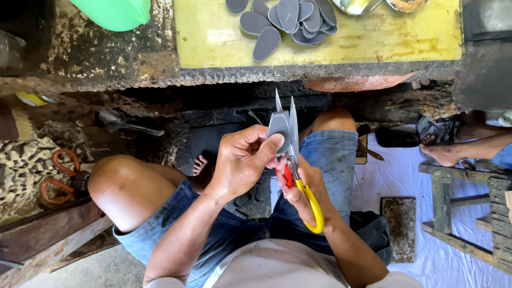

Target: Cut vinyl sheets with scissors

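Grey, flat and oval, with one rounded end: small rubbery piece [279,128] pinched in the left hand [242,160], thumb and fingers closed firmly on its lower edge, held upright over the lap. Looks thin and smooth, matte, same shape and colour as the heap of grey ovals [288,18] lying well beyond it on the yellow tabletop [373,42].

Just right of the piece, touching its edge: scissors [292,154] with long pointed blades standing up and yellow-and-red handles. Right hand [306,194] wrapped through the handles, grip clamped on them; blades look nearly together against the piece, though exact gap hard to tell.

Judged risks: left thumb sitting very close to the blades, so a slip could nick it; thin piece could flex or twist between the blades and give a ragged edge; a loose pinch could let it drop onto the dark floor below the piece, among clutter.

Far right of the piece, another person's foot in a sandal [440,141] beside a rough wooden stool [464,213].
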